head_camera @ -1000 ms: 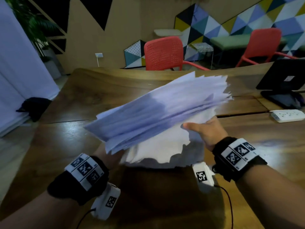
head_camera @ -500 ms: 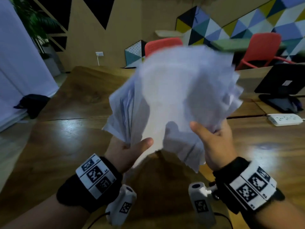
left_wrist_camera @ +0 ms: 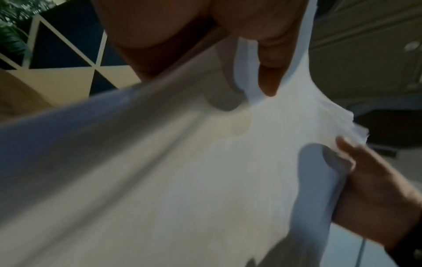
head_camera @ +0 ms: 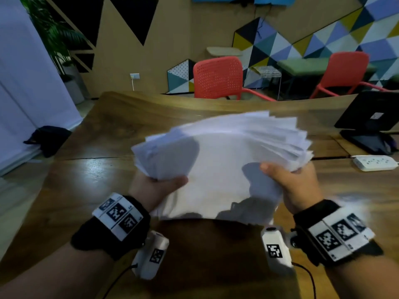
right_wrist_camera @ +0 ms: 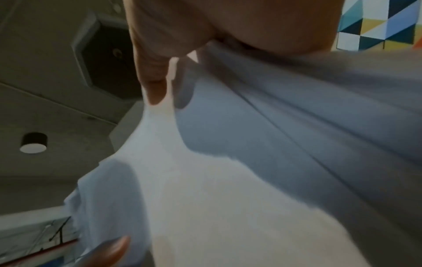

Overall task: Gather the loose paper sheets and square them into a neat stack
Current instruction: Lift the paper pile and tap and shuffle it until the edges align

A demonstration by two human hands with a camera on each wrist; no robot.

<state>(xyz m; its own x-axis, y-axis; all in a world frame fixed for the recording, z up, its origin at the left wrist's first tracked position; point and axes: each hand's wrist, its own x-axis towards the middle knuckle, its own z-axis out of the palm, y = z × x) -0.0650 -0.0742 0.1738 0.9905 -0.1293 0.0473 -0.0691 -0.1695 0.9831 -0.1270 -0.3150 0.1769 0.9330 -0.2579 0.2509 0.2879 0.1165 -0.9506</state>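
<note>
A thick bundle of white paper sheets (head_camera: pixel 218 160) is held in the air above the wooden table (head_camera: pixel 90 169). Its far edges are fanned out and uneven. My left hand (head_camera: pixel 155 186) grips the bundle's left near side, thumb on top. My right hand (head_camera: pixel 293 182) grips the right side, thumb on top, fingers hidden under the sheets. In the left wrist view the paper (left_wrist_camera: pixel 182 180) fills the frame, with the left thumb (left_wrist_camera: pixel 267 59) pressed on it and the right hand (left_wrist_camera: pixel 374 195) at the lower right. The right wrist view shows the sheets (right_wrist_camera: pixel 251 180) blurred under the right thumb (right_wrist_camera: pixel 153 72).
A white power strip (head_camera: pixel 375 162) lies on the table at the right, with a black monitor (head_camera: pixel 371 113) behind it. Two red chairs (head_camera: pixel 218 77) stand beyond the far edge. A dark bag (head_camera: pixel 48 138) sits on the floor at the left.
The bundle was tilted up almost vertical half a second ago; now it lies flatter and lower between both hands, with its far edge fanned out.
</note>
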